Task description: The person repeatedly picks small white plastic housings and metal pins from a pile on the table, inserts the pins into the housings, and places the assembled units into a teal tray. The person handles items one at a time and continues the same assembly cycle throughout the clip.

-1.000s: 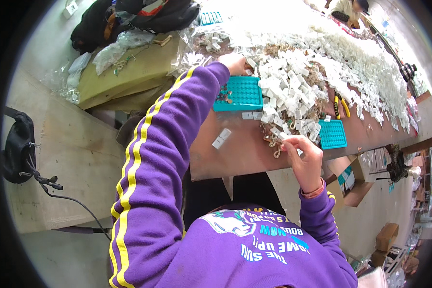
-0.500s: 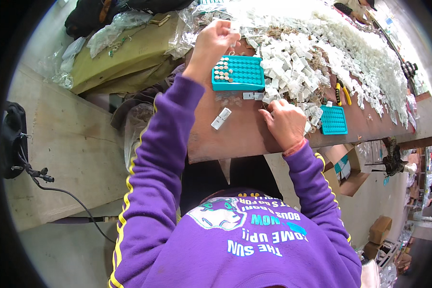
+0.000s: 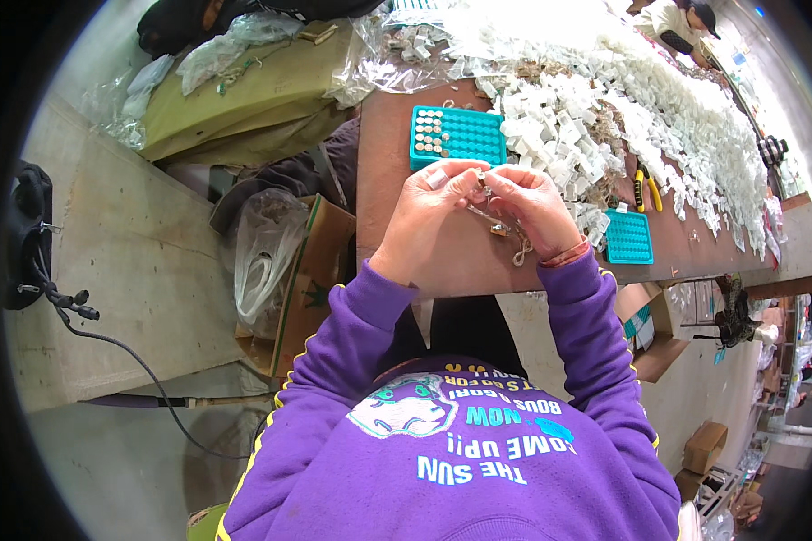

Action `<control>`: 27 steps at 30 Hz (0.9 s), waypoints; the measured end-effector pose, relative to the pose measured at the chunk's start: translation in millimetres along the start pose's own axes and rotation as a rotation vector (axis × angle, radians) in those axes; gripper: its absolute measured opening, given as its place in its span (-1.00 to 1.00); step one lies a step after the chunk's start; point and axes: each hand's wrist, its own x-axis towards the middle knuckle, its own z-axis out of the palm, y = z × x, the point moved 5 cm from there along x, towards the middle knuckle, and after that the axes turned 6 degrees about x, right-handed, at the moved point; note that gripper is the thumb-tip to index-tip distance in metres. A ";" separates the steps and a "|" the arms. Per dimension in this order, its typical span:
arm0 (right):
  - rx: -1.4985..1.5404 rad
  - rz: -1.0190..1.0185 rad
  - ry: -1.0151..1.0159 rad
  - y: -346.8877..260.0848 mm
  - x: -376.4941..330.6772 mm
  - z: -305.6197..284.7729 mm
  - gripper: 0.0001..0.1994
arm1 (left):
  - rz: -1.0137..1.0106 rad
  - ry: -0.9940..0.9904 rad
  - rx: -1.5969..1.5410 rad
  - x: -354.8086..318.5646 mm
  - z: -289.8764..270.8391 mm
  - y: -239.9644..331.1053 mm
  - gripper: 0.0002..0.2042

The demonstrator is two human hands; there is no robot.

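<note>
My left hand and my right hand meet over the near part of the table, fingertips pinched together around a small metallic-looking piece. Its exact shape is mostly hidden by my fingers. From under the fingers hangs a pale cord with a small gold-coloured part. A small white plastic piece shows at my left fingers. Just beyond my hands, a teal tray carries several silvery round discs, like button cells, on its left side.
A large heap of small white plastic cases covers the table's far and right side, with brown wire tangles among them. Pliers with yellow-and-black handles and a second teal tray lie at the right. A cardboard box stands left of the table; another person is at far right.
My left hand has come down from beyond the first tray to meet my right hand. The corded piece now shows between them. My right hand has left the heap's near edge.
</note>
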 end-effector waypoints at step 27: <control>-0.334 -0.213 0.173 -8.0 -53.4 13.4 -0.84 | -0.110 -0.037 -0.260 -13.8 11.7 -2.2 -0.78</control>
